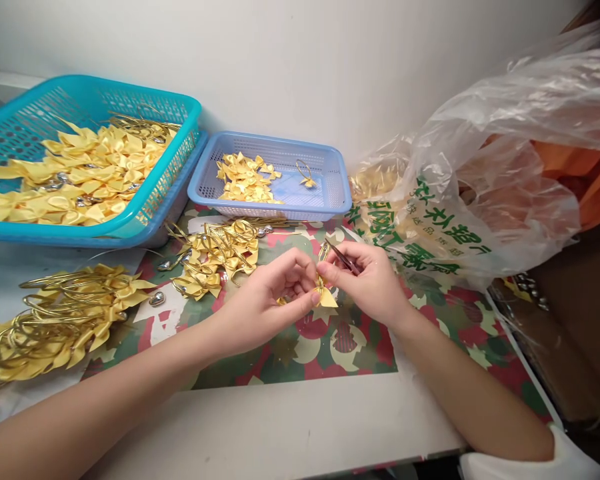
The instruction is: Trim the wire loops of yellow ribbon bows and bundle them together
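Note:
Over the patterned table cover, my left hand (265, 293) pinches a yellow ribbon bow (329, 299) between thumb and fingers. My right hand (373, 280) meets it from the other side, closed around a slim dark pointed tool (344, 257) that looks like tweezers. A loop of gold cord (323, 251) rises from the bow beside the right fingertips; which fingers press on it is partly hidden. Just left of my left hand lies a pile of yellow bows with gold cord loops (225, 250), some with small silver bells (180, 259).
A turquoise basket (145, 223) full of yellow bows stands at the back left. Beside it is a blue basket (280, 208) with more bows. Another heap of looped bows (55, 327) lies at the left. A clear plastic bag (445, 200) with green print sits at the right.

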`<state>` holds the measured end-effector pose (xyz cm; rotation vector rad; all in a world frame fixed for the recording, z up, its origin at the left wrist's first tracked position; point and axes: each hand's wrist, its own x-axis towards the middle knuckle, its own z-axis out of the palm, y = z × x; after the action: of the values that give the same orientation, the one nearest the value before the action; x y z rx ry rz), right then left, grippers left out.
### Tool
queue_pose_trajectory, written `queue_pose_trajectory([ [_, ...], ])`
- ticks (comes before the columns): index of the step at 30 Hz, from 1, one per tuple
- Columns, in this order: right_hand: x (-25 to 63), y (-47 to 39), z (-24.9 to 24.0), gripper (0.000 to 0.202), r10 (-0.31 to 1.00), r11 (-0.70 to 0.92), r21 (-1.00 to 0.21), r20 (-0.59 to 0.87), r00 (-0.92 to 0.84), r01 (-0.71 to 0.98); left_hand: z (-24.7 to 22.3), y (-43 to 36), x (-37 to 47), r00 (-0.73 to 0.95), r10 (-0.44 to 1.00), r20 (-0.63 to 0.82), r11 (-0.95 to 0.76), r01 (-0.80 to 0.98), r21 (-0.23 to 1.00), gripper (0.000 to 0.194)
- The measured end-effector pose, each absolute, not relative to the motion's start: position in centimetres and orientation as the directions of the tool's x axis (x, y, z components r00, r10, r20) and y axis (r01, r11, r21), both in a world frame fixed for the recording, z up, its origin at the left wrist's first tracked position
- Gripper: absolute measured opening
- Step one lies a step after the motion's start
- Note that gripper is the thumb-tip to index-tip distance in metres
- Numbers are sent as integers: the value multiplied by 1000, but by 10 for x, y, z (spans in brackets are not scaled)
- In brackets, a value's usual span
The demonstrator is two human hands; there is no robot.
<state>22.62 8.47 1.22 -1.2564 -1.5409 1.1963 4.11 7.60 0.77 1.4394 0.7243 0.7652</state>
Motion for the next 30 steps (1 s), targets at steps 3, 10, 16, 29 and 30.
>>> queue_pose_trajectory([
  [3, 226, 89, 10, 31, 968, -35, -987, -73, -240, 159, 8, 76, 40, 587, 808, 50, -91, 42, 995, 7],
  [10, 245, 89, 20, 34, 949, 193, -959, 127, -289, 210, 9, 76, 38, 546, 836, -59, -11, 125, 992, 20],
  [16, 259, 86, 28, 22, 725, 688, -462, 403, -558, 560, 13, 80, 39, 473, 877, -83, 109, -28, 994, 19],
  [29, 266, 88, 38, 21, 727, 684, -373, 420, -543, 627, 16, 77, 39, 396, 918, 1, -11, 24, 1000, 23],
  [30, 267, 88, 40, 21, 733, 678, -387, 420, -536, 624, 15, 77, 39, 400, 916, 15, -34, 38, 999, 23],
])
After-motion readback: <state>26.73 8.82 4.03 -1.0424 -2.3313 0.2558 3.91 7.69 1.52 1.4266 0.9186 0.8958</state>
